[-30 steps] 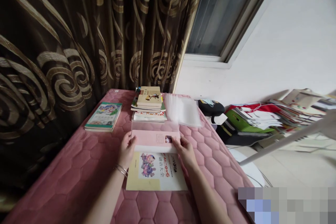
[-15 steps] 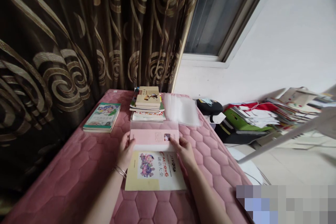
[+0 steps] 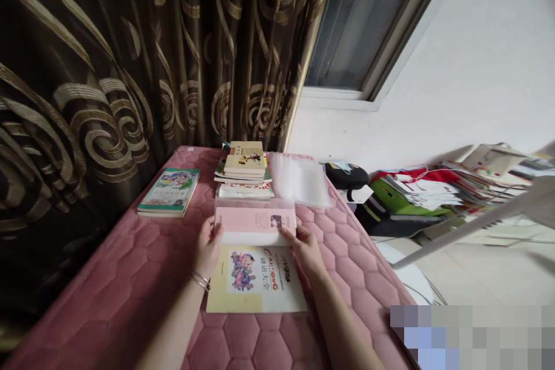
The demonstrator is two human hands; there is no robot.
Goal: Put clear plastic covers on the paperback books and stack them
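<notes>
Yellow-and-white book (image 3: pixel 281 298) lies on the pink quilted mattress (image 3: pixel 108 300), directly in front of the person, between the forearms. The left hand (image 3: pixel 208 247) pinches the near-left edge of the pink flap (image 3: pixel 238 219), thumb on top; the right hand (image 3: pixel 307 247) pinches the opposite edge the same way. Good handling here, I judge, means equal pull from both hands, a flat flap and light thumbs, so the thin paper neither creases nor skews. Clear film (image 3: pixel 255 202) shows past the flap's far edge; its side edges are best kept lined up with the paper's.

The flap carries small print and 1 little photo, with a white strip below. The cover has purple-and-pink cartoon figures, red lettering and a yellow left border. Farther off sit a book stack (image 3: pixel 245 165) and clear sheets (image 3: pixel 306 182).
</notes>
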